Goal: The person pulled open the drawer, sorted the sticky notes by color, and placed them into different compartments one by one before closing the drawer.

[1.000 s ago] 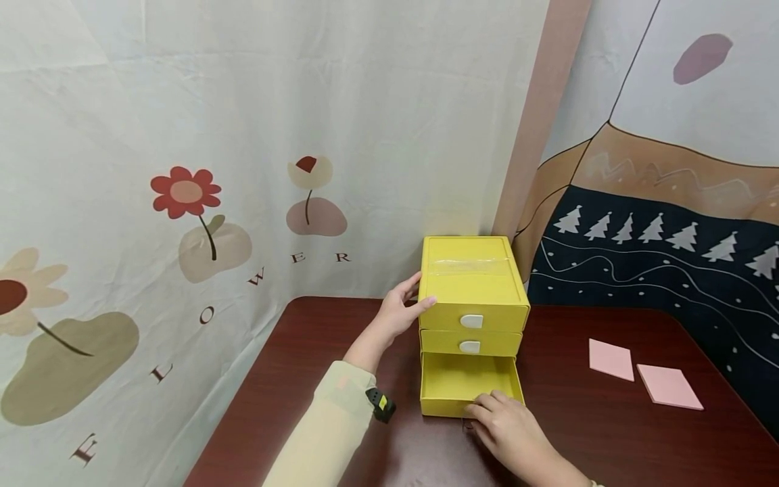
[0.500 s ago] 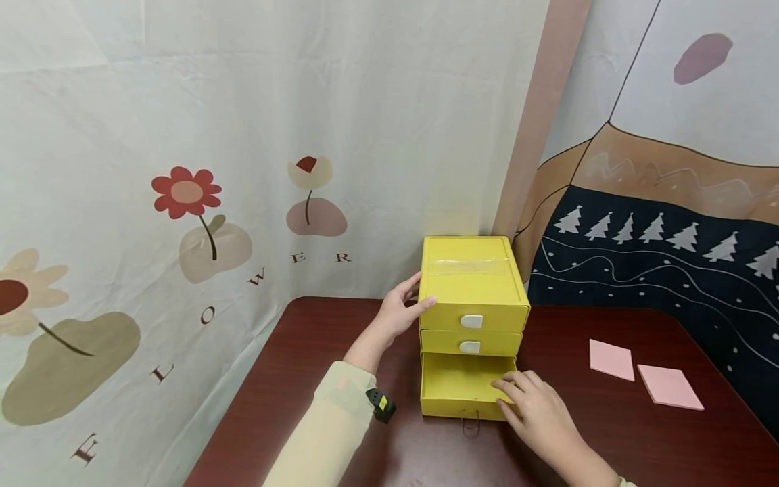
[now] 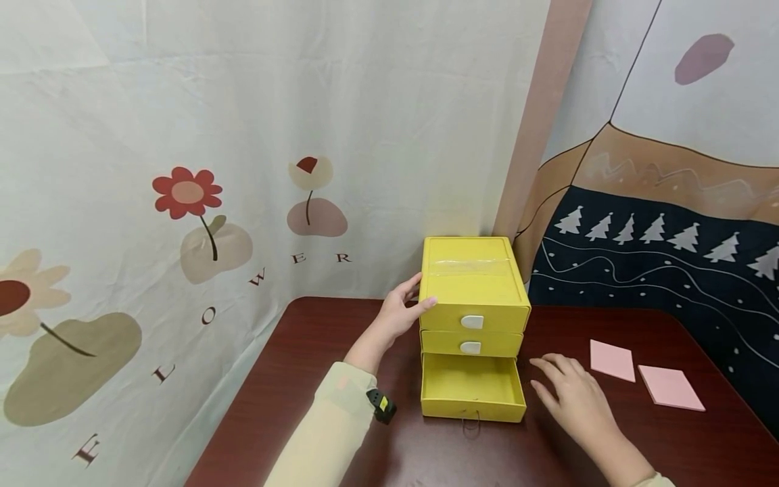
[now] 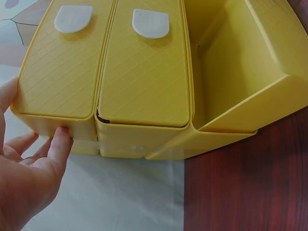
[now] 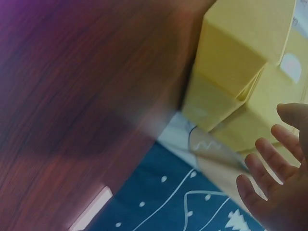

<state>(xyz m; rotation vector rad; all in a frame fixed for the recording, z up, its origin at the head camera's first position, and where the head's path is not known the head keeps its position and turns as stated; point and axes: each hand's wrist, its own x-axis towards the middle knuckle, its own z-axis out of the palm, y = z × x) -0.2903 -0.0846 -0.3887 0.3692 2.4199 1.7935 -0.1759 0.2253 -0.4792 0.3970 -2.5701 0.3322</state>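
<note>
A yellow three-drawer box (image 3: pixel 468 277) stands on the table, its lowest drawer (image 3: pixel 468 409) pulled out and bare inside. A thin wire loop (image 3: pixel 471 427) hangs at that drawer's front. My left hand (image 3: pixel 397 312) rests against the box's upper left side, thumb at the top front corner. In the left wrist view its fingertips (image 4: pixel 61 134) press the side wall. To the right of the open drawer, my right hand (image 3: pixel 575 399) is held over the table, fingers spread and slightly bent, holding nothing. The nearer of two pink square pads (image 3: pixel 611 360) lies just beyond it.
A second pink pad (image 3: pixel 671 387) lies farther right on the dark red wooden table (image 3: pixel 304 379). White tabs (image 3: pixel 471 322) mark the two closed upper drawers. Printed curtains (image 3: pixel 377 135) hang behind the table and along its left. A black device (image 3: pixel 381 404) sits at my left wrist.
My right hand has left the front of the lowest drawer and moved right towards the pink pads, uncovering the wire loop. The drawer and my left hand stay where they were.
</note>
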